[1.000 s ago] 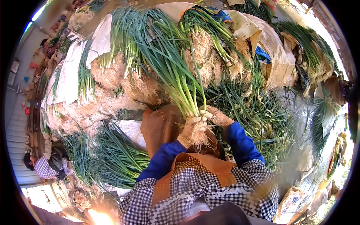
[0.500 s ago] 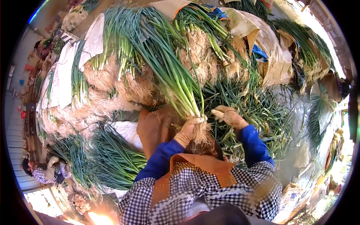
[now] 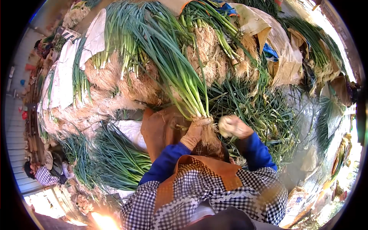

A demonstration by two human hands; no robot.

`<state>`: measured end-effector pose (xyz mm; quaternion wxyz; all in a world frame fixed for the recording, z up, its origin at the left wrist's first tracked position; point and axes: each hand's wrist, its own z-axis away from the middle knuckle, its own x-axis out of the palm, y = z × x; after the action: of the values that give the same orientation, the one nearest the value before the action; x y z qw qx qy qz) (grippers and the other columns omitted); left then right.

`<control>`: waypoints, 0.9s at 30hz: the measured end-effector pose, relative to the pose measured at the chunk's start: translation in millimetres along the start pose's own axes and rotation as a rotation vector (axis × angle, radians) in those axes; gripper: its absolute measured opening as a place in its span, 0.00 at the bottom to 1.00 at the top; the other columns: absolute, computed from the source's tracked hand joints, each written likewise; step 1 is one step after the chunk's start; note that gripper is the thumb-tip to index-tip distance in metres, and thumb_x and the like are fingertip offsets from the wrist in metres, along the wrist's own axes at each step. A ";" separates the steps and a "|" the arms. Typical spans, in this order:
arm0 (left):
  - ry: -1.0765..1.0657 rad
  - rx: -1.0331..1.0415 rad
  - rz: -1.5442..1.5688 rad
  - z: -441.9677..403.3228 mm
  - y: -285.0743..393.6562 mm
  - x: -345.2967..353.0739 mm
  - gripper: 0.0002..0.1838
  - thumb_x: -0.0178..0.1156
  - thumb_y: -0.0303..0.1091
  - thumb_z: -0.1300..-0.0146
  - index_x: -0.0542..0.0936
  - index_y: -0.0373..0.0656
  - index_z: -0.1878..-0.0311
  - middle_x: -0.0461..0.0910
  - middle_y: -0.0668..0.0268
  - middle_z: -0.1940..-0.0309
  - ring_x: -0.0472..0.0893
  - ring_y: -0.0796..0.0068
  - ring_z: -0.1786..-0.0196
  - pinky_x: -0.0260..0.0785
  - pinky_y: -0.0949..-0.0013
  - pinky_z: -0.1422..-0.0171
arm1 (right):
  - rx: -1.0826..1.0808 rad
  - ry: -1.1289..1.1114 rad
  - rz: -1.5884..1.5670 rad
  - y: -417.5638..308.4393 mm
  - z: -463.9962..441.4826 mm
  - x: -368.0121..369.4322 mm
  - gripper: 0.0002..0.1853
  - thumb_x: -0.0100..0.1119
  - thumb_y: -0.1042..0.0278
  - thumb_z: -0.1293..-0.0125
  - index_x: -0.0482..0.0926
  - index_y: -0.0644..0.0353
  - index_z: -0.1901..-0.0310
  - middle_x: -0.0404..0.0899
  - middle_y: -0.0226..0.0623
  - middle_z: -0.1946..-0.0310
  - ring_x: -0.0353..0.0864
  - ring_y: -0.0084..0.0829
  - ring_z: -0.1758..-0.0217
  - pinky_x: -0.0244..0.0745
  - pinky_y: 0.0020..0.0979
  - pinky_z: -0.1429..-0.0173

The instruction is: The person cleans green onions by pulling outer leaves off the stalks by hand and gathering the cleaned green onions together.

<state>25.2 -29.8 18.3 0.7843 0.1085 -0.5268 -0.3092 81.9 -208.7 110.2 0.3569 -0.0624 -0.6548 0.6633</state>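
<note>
My left hand is wrapped around a bunch of green onions just above the roots. Their long leaves fan up and to the left over the pile, and a tuft of pale, stringy roots hangs below my fist. To the right of those roots, and apart from them, is my right hand. Motion smears its pale-covered fingers, so whether they hold anything is unclear. Beneath both hands a brown apron covers my lap.
Rooted green onions are heaped in front. Loose trimmed leaves cover the ground at right. More green onions lie at my left beside a white sheet. Another person sits far left.
My right hand has pulled in slightly and turned, its fingers now curled and blurred. The left hand keeps its hold on the green onions, almost unmoved.
</note>
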 end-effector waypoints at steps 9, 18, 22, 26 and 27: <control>-0.436 -0.119 0.372 2.2 9.8 0.2 0.17 0.58 0.24 0.44 0.71 0.47 0.51 0.71 0.67 0.65 0.72 0.73 0.64 0.67 0.72 0.64 | 0.177 0.878 1.414 -62.2 -66.0 -122.8 0.17 0.57 0.48 0.43 0.81 0.54 0.65 0.79 0.31 0.61 0.80 0.31 0.62 0.74 0.34 0.57; -0.322 0.059 0.270 -4.4 1.7 -0.5 0.15 0.55 0.22 0.45 0.73 0.40 0.53 0.76 0.57 0.54 0.77 0.64 0.51 0.71 0.63 0.45 | 0.280 0.814 1.841 -62.4 -161.4 -174.3 0.12 0.51 0.60 0.41 0.77 0.57 0.60 0.77 0.42 0.60 0.79 0.40 0.57 0.76 0.37 0.62; -0.344 0.123 0.217 -8.3 2.1 5.0 0.19 0.53 0.21 0.44 0.71 0.38 0.47 0.56 0.55 0.33 0.58 0.57 0.31 0.64 0.50 0.35 | 0.097 0.597 1.281 -46.1 -104.5 -129.5 0.09 0.52 0.64 0.39 0.75 0.61 0.63 0.76 0.41 0.64 0.79 0.34 0.63 0.76 0.33 0.68; -0.339 -0.061 0.348 -3.2 -3.0 18.3 0.11 0.52 0.23 0.40 0.74 0.41 0.53 0.67 0.56 0.40 0.68 0.56 0.38 0.61 0.39 0.36 | -0.015 0.238 0.431 5.0 -31.7 -56.3 0.12 0.61 0.63 0.41 0.74 0.64 0.68 0.76 0.35 0.73 0.76 0.24 0.70 0.72 0.27 0.73; -0.338 -0.126 0.323 -6.9 -8.7 13.6 0.11 0.53 0.25 0.40 0.74 0.41 0.53 0.76 0.60 0.55 0.77 0.61 0.51 0.69 0.48 0.41 | -0.005 0.257 0.602 13.0 -29.7 -50.2 0.12 0.61 0.63 0.40 0.74 0.63 0.68 0.76 0.36 0.73 0.76 0.25 0.71 0.72 0.27 0.72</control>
<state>31.6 -45.8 21.4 0.7296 -0.0794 -0.6407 -0.2257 130.2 -210.6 75.1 0.2246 -0.3371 -0.5581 0.7241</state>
